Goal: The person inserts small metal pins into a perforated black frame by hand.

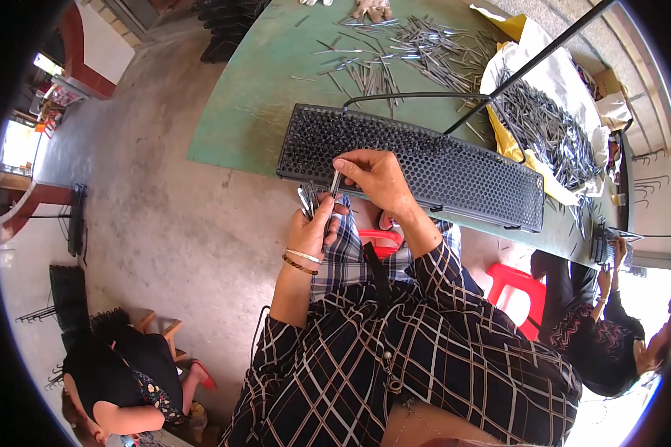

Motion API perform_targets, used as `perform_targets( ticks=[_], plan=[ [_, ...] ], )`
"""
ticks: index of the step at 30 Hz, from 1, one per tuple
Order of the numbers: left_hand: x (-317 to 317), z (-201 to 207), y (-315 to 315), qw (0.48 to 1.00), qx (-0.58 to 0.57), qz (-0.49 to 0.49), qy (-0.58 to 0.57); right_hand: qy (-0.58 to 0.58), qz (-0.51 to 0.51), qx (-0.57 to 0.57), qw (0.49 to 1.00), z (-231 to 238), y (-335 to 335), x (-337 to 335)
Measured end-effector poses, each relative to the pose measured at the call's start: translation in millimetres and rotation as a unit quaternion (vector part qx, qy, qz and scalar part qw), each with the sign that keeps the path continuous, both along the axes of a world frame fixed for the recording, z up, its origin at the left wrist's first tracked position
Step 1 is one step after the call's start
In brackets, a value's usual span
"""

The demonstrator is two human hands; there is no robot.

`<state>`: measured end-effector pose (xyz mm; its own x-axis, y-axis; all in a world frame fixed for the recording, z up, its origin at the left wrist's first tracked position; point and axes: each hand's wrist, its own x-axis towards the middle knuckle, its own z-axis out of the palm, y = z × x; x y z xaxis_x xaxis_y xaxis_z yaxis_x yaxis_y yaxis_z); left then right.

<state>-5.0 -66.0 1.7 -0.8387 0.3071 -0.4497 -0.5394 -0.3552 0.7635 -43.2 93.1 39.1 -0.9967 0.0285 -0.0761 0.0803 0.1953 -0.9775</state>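
My left hand (317,225) is closed around a small bunch of slim metal rods (304,198), their ends sticking up past the fingers. Just above it, my right hand (379,179) pinches one silvery rod (335,181) between thumb and fingertips; its lower end reaches down to the left hand. Both hands are at the near edge of a long black rack (470,181) with a perforated face of round holes. Dark pieces fill many holes toward its left and upper part, while the right part shows open holes. What the pieces are is too small to tell.
The rack lies along the near edge of a green table (246,97). Loose rods (432,56) are strewn beyond it, and a white and yellow sack (511,67) full of rods lies right. A black metal bar (544,56) slants overhead. Co-workers sit right and lower left; a red stool (518,287) stands right.
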Motion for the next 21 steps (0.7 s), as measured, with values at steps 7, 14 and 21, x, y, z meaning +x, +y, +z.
perform_targets(
  ticks=[7, 14, 21],
  plan=[
    [2.0, 1.1, 1.1, 1.000, -0.001, 0.005, 0.021, -0.044, 0.025, -0.022, 0.998, -4.6, 5.0, 1.2],
    [3.1, -4.1, 4.3, 1.000, 0.005, 0.019, 0.015, -0.062, 0.038, -0.035, 0.997, -3.3, 7.4, 3.7],
    [5.9, -4.2, 5.6, 0.999, 0.002, 0.049, 0.003, -0.044, 0.020, -0.067, 0.997, -6.4, 5.5, 4.9]
  ],
)
